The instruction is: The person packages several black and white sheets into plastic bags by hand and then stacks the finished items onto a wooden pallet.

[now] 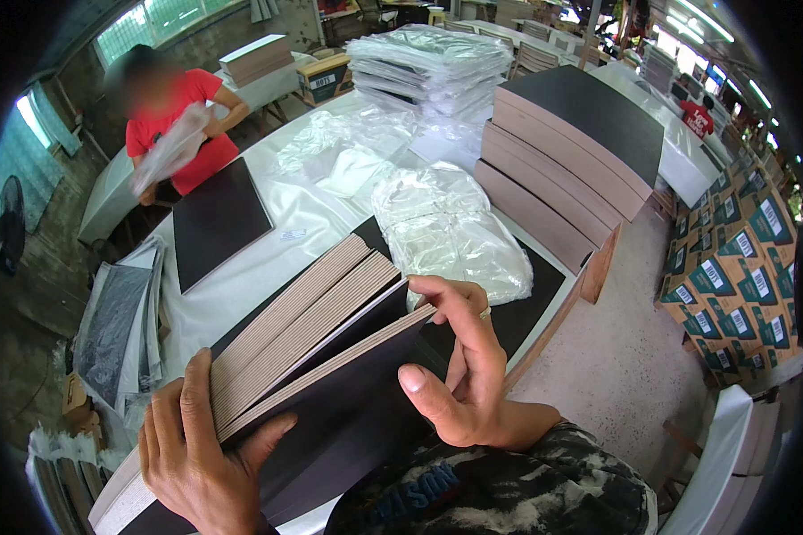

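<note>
Board stack, long axis toward upper right

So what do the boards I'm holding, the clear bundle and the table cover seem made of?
Boards: probably cardboard; brown layered edges, smooth, dull black faces. Clear bundle: likely thin plastic film; see-through, wrinkled, glossy. Table cover: shiny and folded, perhaps plastic sheeting or satiny cloth.

We had bright, soft light in the middle: daylight glared white through the window at upper left, and strip lights shone at upper right. We saw glints on the clear plastic bags, while the left wall sank into gloom. The held boards looked sharp; blur masked the co-worker's head, and straight edges bent toward the black rim.
</note>
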Motion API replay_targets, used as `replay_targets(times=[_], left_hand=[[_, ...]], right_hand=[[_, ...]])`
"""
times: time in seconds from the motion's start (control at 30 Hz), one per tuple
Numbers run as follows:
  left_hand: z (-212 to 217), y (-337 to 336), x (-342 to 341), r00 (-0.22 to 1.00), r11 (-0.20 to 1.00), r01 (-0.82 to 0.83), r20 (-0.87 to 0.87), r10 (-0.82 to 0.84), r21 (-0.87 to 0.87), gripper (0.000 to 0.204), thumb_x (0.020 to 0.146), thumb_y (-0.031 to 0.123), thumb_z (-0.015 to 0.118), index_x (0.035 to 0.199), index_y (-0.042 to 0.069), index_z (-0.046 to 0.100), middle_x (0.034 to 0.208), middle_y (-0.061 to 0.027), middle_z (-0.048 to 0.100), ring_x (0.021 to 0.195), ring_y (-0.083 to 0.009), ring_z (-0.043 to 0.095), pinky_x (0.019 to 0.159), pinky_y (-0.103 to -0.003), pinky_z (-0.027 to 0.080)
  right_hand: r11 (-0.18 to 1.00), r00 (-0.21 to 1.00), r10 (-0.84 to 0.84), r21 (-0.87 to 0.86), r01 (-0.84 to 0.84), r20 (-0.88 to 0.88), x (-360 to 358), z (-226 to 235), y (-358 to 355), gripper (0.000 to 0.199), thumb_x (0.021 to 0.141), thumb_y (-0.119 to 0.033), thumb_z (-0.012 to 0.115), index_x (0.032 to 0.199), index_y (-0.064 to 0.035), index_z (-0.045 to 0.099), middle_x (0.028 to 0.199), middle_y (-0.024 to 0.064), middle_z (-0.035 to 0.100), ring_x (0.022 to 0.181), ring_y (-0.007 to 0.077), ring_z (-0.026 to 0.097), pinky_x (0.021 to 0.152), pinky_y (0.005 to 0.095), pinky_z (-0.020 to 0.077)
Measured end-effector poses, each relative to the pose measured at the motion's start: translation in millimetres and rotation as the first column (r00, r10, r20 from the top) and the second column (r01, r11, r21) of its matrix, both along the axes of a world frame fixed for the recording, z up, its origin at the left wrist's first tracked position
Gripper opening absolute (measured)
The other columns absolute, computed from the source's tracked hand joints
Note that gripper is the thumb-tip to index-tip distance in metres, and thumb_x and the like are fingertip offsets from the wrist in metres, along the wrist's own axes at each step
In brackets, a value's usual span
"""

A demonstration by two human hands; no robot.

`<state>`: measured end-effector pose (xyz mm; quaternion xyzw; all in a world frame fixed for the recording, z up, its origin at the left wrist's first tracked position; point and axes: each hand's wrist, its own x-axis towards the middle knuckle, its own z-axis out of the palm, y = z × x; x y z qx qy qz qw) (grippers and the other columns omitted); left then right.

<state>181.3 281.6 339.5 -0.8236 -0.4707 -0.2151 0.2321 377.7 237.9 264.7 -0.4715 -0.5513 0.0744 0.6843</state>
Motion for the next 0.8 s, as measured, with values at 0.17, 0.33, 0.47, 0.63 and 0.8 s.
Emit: replay_targets(times=[0.17,0.33,0.47,0.63,0.8], left_hand=[[0.4,-0.2,-0.5,1.0,1.0,-0.013,-0.013,0.013,-0.016,0.084,0.055,0.066,0.056,0.112,0.005,0.056,0.09,-0.0132,0.056,0.081,-0.0313,0.057,0.07,-0.04,0.044],[4.2,1.6,-9.6,0.984,0.981,0.166,0.045,-0.171,0.1,0.065,0.061,0.057,0.064,0.11,0.015,0.059,0.1,-0.0083,0.056,0.083,-0.0246,0.059,0.065,-0.034,0.05],[7.4,-3.1,-15.6,0.971,0.97,0.234,0.031,-0.237,0.066,0.057,0.059,0.043,0.072,0.112,0.028,0.056,0.11,-0.0044,0.052,0.088,-0.0224,0.059,0.066,-0.033,0.053],[11.1,-5.6,-16.3,0.962,0.963,0.269,0.039,-0.269,0.022,0.053,0.061,0.037,0.073,0.111,0.031,0.058,0.108,-0.0045,0.053,0.088,-0.0231,0.059,0.068,-0.035,0.052],[10.1,-2.0,-19.0,0.952,0.952,0.305,0.016,-0.306,0.042,0.055,0.061,0.037,0.072,0.114,0.039,0.057,0.109,-0.0029,0.053,0.086,-0.0207,0.059,0.067,-0.033,0.053]], right_hand=[[0.991,0.988,-0.133,0.029,0.131,0.08,1.1,-1.7,-0.4,0.042,0.076,-0.018,0.065,0.107,0.0012,0.044,0.095,0.0115,0.045,0.088,0.0176,0.04,0.081,0.029,0.032],[0.954,0.915,0.291,0.157,-0.256,-0.28,-6.9,-3.1,5.6,0.036,0.08,-0.013,0.065,0.1,-0.0021,0.037,0.088,0.0076,0.041,0.076,0.0091,0.038,0.07,0.0222,0.0345],[0.977,0.942,0.209,0.085,-0.194,-0.264,-11.0,-0.2,9.7,0.036,0.082,-0.013,0.061,0.106,-0.0018,0.037,0.083,0.0037,0.039,0.073,0.0082,0.035,0.068,0.0225,0.0327],[0.981,0.935,0.193,0.038,-0.191,-0.298,-11.1,4.9,6.8,0.065,0.083,-0.025,0.058,0.13,0.0054,0.026,0.077,0.0012,0.038,0.07,0.0079,0.032,0.064,0.0221,0.0292],[0.97,0.946,0.191,-0.094,-0.222,-0.263,-9.4,10.2,0.9,0.074,0.082,-0.033,0.054,0.136,0.0082,0.023,0.072,0.0005,0.037,0.066,0.0082,0.032,0.063,0.0226,0.0278]])
